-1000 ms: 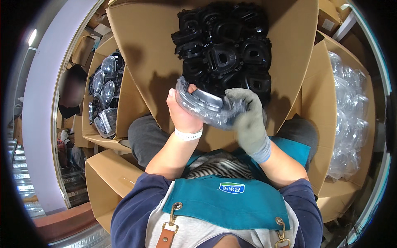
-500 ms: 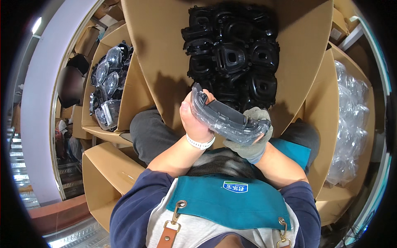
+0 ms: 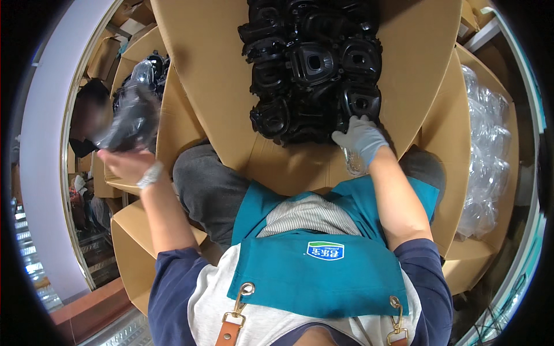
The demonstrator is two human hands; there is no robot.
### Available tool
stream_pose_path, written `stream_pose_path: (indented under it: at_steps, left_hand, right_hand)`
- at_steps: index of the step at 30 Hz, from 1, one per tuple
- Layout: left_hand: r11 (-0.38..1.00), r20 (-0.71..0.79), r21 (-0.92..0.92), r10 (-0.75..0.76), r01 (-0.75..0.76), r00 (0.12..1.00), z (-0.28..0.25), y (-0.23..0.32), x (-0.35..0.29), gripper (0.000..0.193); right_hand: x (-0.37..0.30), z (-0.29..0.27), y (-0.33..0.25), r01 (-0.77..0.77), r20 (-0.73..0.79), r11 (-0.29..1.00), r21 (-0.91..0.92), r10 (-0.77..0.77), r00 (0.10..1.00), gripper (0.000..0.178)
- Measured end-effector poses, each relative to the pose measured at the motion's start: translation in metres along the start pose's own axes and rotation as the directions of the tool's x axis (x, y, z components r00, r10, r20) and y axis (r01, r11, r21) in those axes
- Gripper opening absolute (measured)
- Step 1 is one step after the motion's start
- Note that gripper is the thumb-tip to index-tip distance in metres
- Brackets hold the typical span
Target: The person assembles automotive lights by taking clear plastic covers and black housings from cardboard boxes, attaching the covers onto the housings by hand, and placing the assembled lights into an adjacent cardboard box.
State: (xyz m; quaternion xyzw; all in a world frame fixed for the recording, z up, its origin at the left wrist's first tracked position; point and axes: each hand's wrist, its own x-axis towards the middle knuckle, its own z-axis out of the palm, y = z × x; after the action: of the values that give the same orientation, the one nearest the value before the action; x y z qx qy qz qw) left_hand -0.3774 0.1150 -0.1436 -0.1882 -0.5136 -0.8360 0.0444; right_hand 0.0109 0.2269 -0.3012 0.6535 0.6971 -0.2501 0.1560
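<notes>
My bare left hand [image 3: 130,164], with a white watch at the wrist, is out to the left. It grips a lamp unit [image 3: 131,118] with a black housing and clear lens, blurred by motion, beside the left box of similar units [image 3: 144,72]. My right hand [image 3: 363,141], in a grey glove, reaches into the big box in front of me. Its fingers are extended, with the tips at the lower edge of a black lamp housing [image 3: 360,99]. A clear plastic piece [image 3: 353,162] shows just below that hand; whether it touches the glove is unclear.
Several stacked black housings [image 3: 314,63] fill the far part of the large cardboard box [image 3: 202,63]. At the right, another box [image 3: 502,213] holds clear lenses [image 3: 482,155]. An open carton [image 3: 135,230] stands at the lower left, near a pale post [image 3: 55,144].
The lamp unit has moved from in front of me to the left in my left hand. My right hand has let go of it and moved forward to the black housings.
</notes>
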Motion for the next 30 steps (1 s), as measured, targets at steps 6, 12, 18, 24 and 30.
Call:
stream_pose_path:
  at_steps: [6,12,18,24,30]
  left_hand:
    - [0.899,-0.213,0.323,-0.236,0.296,0.948,-0.023,-0.050,0.124,0.068]
    - [0.648,-0.200,0.738,-0.059,0.190,0.978,0.003,-0.086,0.062,0.073]
    - [0.549,0.983,-0.068,0.178,-0.833,0.037,0.005,-0.022,-0.130,0.044]
    - [0.725,0.951,-0.002,-0.211,-0.688,-0.224,-0.009,-0.035,-0.227,0.063]
    - [0.934,0.986,0.088,-0.031,-0.347,0.166,0.026,-0.029,-0.218,0.039]
  right_hand:
    - [-0.011,0.026,-0.015,-0.055,0.053,0.990,-0.129,0.062,0.997,0.090]
    - [0.022,0.072,0.020,-0.228,0.126,0.974,0.017,0.224,0.966,0.079]
    - [-0.007,0.024,-0.006,-0.037,0.162,0.991,-0.132,0.058,0.985,0.053]
    - [-0.058,-0.036,-0.021,0.505,-0.085,0.861,0.052,-0.500,0.862,0.050]
    - [-0.066,-0.028,-0.039,0.608,-0.579,0.037,0.793,-0.266,0.771,0.063]
